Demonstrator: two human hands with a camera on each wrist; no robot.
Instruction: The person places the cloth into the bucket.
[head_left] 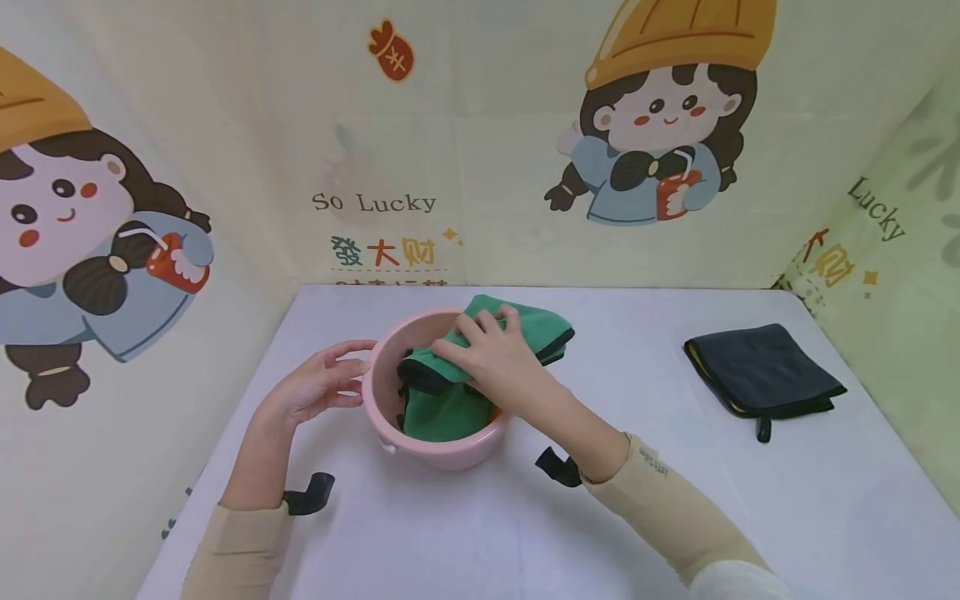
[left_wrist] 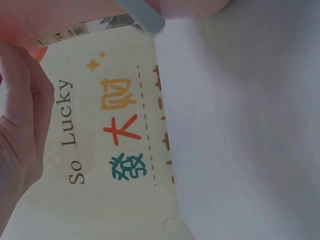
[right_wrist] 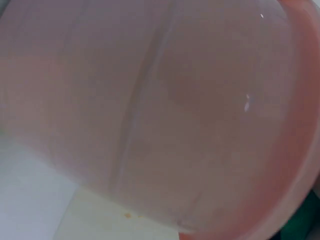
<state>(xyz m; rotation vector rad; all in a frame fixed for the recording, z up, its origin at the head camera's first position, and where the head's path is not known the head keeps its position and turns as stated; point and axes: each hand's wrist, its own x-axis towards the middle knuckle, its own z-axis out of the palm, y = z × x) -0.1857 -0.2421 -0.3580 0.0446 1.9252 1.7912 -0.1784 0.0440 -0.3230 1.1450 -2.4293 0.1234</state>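
Observation:
A pink bucket stands on the table, with green cloth inside it. My right hand reaches over the bucket's right side and grips a folded green towel with black edging. One end of that towel hangs over the bucket's opening; the other sticks out past the far right rim. At the bucket's left, the fingertips of my left hand rest at the outer rim, fingers loosely extended. The right wrist view is mostly filled by the bucket's side, with a bit of green cloth at the corner.
A folded dark grey towel with a small black loop lies on the right of the white table. Behind and beside the table hangs a printed curtain. A bit of orange shows inside the bucket under my right hand.

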